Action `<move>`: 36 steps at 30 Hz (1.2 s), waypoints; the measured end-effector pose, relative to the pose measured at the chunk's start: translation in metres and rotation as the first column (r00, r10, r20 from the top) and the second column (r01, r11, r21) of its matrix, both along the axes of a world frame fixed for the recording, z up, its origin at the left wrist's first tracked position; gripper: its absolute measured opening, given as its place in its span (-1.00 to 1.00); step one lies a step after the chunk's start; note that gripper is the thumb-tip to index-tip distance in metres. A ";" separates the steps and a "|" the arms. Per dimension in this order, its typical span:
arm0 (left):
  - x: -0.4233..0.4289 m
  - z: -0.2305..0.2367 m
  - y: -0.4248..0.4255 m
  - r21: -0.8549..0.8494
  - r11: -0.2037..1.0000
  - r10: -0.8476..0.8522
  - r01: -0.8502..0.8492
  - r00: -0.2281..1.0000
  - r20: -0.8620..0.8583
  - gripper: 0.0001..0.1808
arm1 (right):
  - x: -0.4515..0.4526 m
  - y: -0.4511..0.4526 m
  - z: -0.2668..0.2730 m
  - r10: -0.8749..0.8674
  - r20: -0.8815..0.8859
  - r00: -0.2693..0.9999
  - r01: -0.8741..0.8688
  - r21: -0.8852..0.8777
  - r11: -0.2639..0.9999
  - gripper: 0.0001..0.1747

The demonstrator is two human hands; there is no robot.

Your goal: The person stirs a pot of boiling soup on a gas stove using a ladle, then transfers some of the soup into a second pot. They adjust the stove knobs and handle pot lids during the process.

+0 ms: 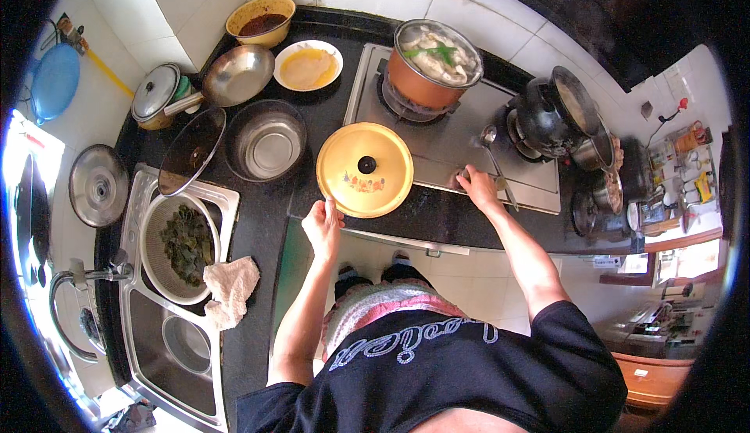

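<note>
My left hand (324,228) grips the lower left rim of a yellow enamel pot lid (381,190) with a black knob and a flower print. With its fingers at the front edge of the gas stove (433,163), my right hand (480,188) is at a control knob; its exact grip is hard to see. An orange pot (419,81) with pale food and a green leafy piece on top stands on the left burner. On the right burner is a black pot (545,114). A metal ladle (488,135) lies on the stove beside my right hand.
Left of the stove are a plate with yellow liquid (309,65), a frying pan (239,76), a metal basin (266,140) and a glass lid (192,152). A colander (151,245) of leafy greens sits in the sink, with a cloth (231,292) on its edge. More pots (607,190) stand at right.
</note>
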State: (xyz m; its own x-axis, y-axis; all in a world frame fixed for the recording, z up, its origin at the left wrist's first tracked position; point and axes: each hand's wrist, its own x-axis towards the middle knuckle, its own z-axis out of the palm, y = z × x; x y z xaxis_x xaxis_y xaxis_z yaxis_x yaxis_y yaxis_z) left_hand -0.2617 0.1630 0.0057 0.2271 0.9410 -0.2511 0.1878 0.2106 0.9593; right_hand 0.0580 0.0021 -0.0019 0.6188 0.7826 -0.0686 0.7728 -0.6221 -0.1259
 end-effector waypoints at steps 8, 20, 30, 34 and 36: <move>-0.002 -0.009 -0.007 -0.048 0.999 0.010 -0.012 1.000 -0.025 -0.62 | -0.001 0.001 0.000 -0.020 0.026 0.999 0.019 0.018 1.000 -0.54; -0.004 -0.020 -0.016 -0.061 0.997 0.051 -0.051 0.999 0.004 -0.60 | 0.006 0.000 -0.012 -0.032 0.028 0.999 0.033 -0.022 0.999 -0.52; -0.011 -0.022 -0.020 0.000 1.000 0.018 -0.018 0.997 -0.070 -0.59 | -0.001 0.002 -0.005 -0.054 0.070 0.996 0.055 -0.011 0.998 -0.50; -0.009 -0.026 -0.020 0.031 0.999 0.014 -0.012 0.997 -0.080 -0.60 | 0.000 0.003 -0.005 -0.067 0.054 0.996 0.068 -0.032 0.997 -0.50; -0.008 -0.029 -0.020 0.037 0.999 0.007 -0.005 0.998 -0.065 -0.61 | 0.000 0.003 -0.006 -0.077 0.045 0.996 0.079 -0.031 0.996 -0.49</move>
State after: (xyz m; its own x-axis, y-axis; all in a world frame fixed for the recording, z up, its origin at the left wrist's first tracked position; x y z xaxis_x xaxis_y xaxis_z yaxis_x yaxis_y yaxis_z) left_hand -0.2698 0.1433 -0.0230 0.2060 0.9511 -0.2302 0.2490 0.1766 0.9523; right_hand 0.0580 0.0055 -0.0075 0.6809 0.7295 -0.0652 0.7260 -0.6840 -0.0718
